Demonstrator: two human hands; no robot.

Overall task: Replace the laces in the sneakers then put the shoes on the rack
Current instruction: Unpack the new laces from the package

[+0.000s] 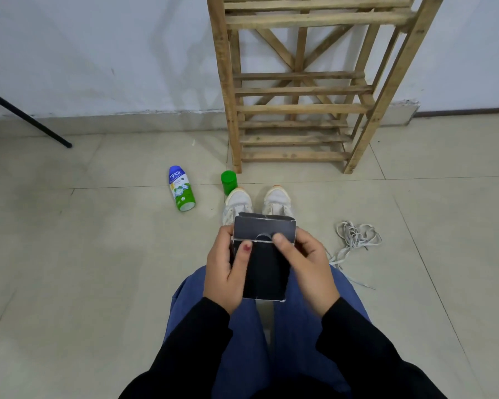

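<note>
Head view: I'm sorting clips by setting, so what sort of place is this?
Likely a plain indoor room, perhaps a home entryway: pale tiled floor, a white painted wall, and a wooden shoe rack standing against it.

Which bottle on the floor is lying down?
The blue-capped labelled bottle lies on its side; the plain green container stands upright.
</note>
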